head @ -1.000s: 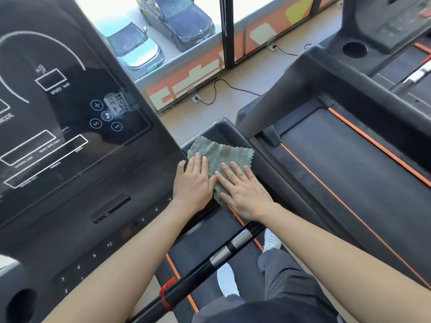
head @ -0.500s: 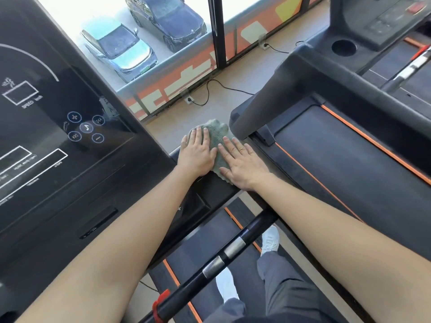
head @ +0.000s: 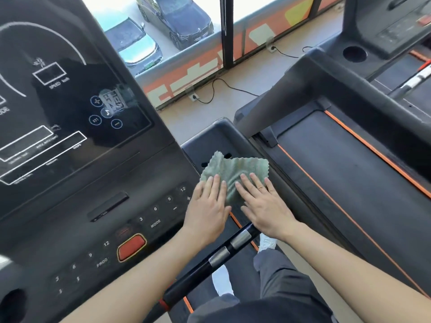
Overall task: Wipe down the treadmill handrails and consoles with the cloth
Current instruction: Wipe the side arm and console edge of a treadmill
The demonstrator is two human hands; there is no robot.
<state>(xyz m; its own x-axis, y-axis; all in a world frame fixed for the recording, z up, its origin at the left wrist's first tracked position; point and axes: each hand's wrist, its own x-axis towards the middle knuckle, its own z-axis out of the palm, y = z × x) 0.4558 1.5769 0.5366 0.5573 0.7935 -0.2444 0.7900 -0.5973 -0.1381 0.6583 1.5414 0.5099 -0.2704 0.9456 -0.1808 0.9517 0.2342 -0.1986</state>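
Near the middle of the frame a green cloth (head: 235, 170) lies spread on the dark tray (head: 210, 138) at the right end of the treadmill console (head: 77, 141). Both hands lie flat on its near edge, fingers straight and pressing down, gripping nothing. The left hand (head: 207, 208) is next to the console's number keys, with the right hand (head: 265, 206) just beside it. Below them a black handlebar (head: 210, 259) with silver plates slants toward the lower left. A red button (head: 131, 247) sits on the console at lower centre. The neighbouring treadmill belt (head: 338, 178) fills the right side.
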